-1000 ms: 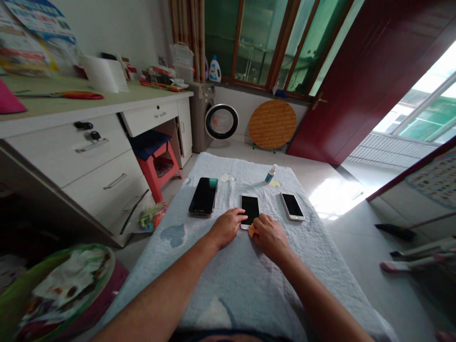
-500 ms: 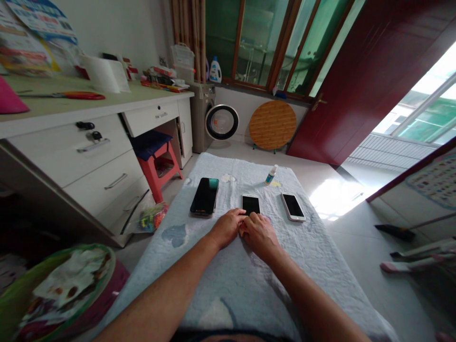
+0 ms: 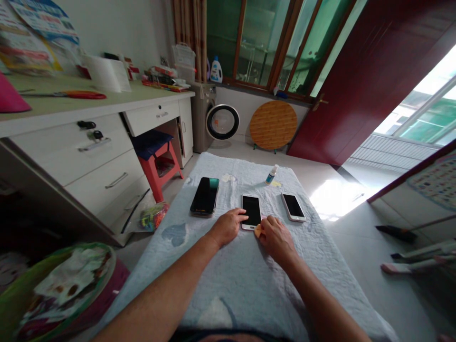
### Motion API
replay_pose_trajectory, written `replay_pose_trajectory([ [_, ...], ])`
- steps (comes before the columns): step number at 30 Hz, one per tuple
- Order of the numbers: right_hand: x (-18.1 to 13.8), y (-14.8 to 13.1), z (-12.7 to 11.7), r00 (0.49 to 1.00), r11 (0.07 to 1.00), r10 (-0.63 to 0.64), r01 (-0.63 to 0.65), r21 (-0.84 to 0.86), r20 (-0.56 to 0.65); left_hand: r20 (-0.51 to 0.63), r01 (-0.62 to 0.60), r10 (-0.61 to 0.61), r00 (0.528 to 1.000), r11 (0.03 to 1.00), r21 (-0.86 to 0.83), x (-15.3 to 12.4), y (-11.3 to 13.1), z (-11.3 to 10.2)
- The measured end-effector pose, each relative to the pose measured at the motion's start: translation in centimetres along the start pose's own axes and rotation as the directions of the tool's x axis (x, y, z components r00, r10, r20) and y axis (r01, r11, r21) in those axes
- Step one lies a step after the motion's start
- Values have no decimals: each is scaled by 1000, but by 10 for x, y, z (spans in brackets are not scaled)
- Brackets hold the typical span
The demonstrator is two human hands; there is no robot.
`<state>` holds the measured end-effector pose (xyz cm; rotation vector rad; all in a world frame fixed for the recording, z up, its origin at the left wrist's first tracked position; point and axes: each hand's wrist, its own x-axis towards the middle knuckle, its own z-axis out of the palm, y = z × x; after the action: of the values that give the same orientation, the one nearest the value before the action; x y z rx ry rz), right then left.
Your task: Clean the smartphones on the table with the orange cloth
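Three phones lie in a row on a light blue cloth (image 3: 242, 266). My left hand (image 3: 228, 225) rests on the lower left edge of the middle white phone (image 3: 251, 209), its fingers laid on it. My right hand (image 3: 276, 235) sits just below the phone's lower right corner, pinching a small yellow-orange pad (image 3: 258, 231) against the cloth. To the left lies a larger black phone (image 3: 204, 195), and a white phone (image 3: 293, 206) sits to the right.
A small spray bottle (image 3: 271, 174) and a white wad (image 3: 226, 177) stand at the cloth's far end. A white desk with drawers (image 3: 89, 152) and a red stool (image 3: 156, 161) are to the left. A green basin (image 3: 46, 289) is at lower left.
My right hand slid up over the middle phone's lower part, then drew back down and to the right, uncovering the screen. My left hand stayed on the phone's edge.
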<state>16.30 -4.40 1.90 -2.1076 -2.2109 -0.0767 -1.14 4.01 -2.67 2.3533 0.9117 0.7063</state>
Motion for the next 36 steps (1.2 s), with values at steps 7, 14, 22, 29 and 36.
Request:
replay_pose_trajectory([
  [7, -3, 21, -2, 999, 989, 31, -25, 145, -36, 23, 38, -38, 999, 999, -1, -2, 7, -4],
  [14, 7, 11, 3, 996, 929, -79, 88, 361, -38, 2, 23, -24, 1000, 1000, 13, -7, 13, -7],
  [22, 48, 18, 6, 999, 961, -40, 42, 272, -13, 53, 34, -34, 998, 999, 7, -6, 12, -11],
  [29, 103, 28, 18, 994, 973, 104, -97, 211, -24, 61, 49, -49, 997, 999, 0, -6, 12, -11],
  [36, 125, 32, 23, 968, 947, 253, -246, 209, -7, 79, 51, -53, 995, 998, 30, -5, 13, -13],
])
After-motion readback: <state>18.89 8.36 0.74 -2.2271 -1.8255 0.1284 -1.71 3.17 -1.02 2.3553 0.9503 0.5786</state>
